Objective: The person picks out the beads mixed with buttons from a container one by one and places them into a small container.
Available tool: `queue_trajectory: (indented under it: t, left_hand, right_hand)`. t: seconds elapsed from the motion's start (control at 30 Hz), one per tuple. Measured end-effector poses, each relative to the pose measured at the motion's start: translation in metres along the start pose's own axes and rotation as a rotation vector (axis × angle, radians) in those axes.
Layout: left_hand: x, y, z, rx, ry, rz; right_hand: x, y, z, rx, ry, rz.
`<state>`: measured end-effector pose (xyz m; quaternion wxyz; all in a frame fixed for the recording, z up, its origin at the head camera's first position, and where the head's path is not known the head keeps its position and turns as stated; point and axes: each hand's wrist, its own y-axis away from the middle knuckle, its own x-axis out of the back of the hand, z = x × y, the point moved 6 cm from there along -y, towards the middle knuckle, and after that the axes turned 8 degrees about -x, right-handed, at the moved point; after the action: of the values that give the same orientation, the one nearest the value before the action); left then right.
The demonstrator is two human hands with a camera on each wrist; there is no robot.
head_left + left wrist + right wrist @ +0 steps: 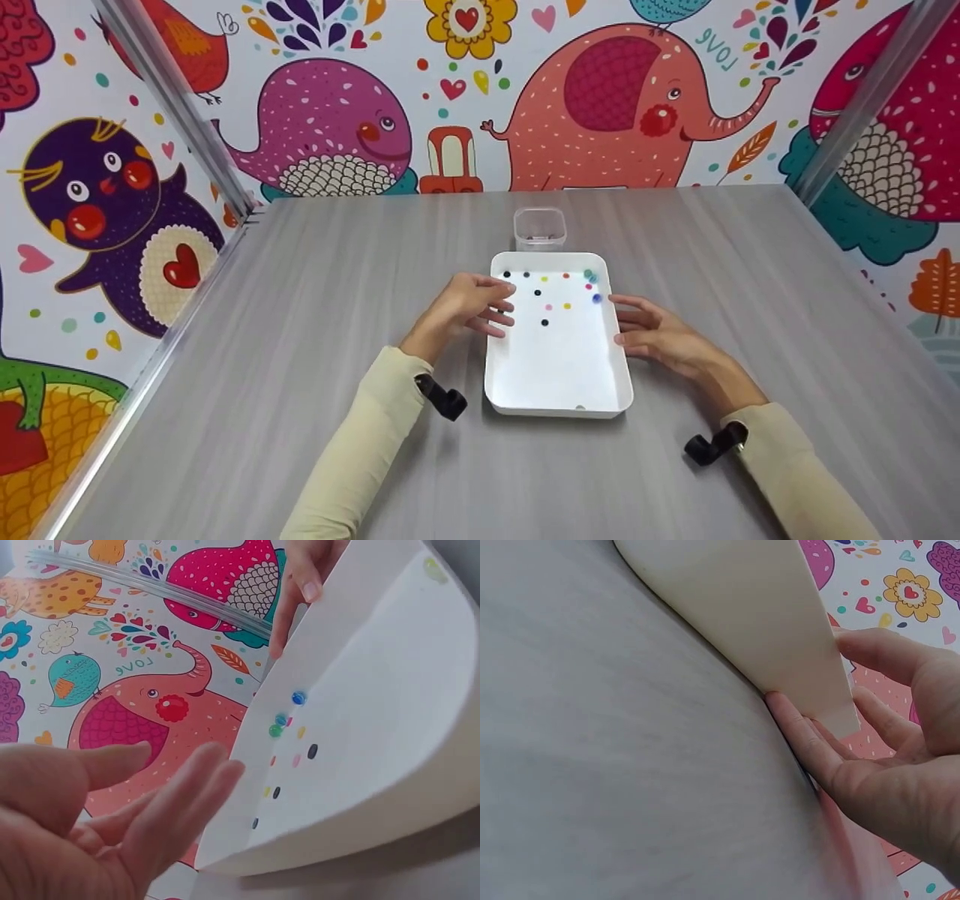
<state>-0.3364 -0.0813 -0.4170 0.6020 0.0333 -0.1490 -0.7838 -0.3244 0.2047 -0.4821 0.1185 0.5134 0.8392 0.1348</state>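
A white rectangular tray lies on the table with small colored beads scattered over its far half. A blue marble and greenish glassy marbles sit along its right wall. My left hand hovers by the tray's left rim, its fingertips overlapping the rim in the head view. Those fingers are loosely extended and hold nothing in the left wrist view. My right hand touches the tray's right outer wall, with fingertips low on that side and others up at the rim.
Behind the tray stands a small clear plastic container with a few dark bits inside. The grey table is bounded by cartoon-printed panels and metal posts. A pale marble lies at the tray's near wall.
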Motion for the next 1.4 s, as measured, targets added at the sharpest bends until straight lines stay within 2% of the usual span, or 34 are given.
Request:
queue_trajectory:
  t: [0.17, 0.4, 0.63, 0.93, 1.17, 1.4]
  left_hand:
    - [-0.007, -0.008, 0.001, 0.018, 0.066, -0.021]
    - [-0.014, -0.018, 0.008, 0.058, 0.091, 0.014]
    - [-0.025, -0.028, 0.013, 0.043, 0.128, 0.004]
    - [-0.038, -0.041, 0.012, 0.056, 0.168, 0.019]
    - [-0.05, -0.052, 0.015, 0.05, 0.238, 0.081]
    - [-0.063, -0.061, 0.012, 0.063, 0.238, 0.112]
  right_hand:
    - [0.001, 0.001, 0.001, 0.002, -0.01, 0.011]
    - [0.001, 0.001, 0.002, 0.004, -0.014, 0.01]
    - [0.0, 0.0, 0.002, -0.004, -0.026, 0.024]
    - [-0.003, 0.0, 0.001, -0.007, -0.027, 0.023]
    - [0.0, 0.0, -0.001, -0.015, -0.009, 0.042]
    - [0.001, 0.0, 0.002, -0.02, 0.0, 0.044]
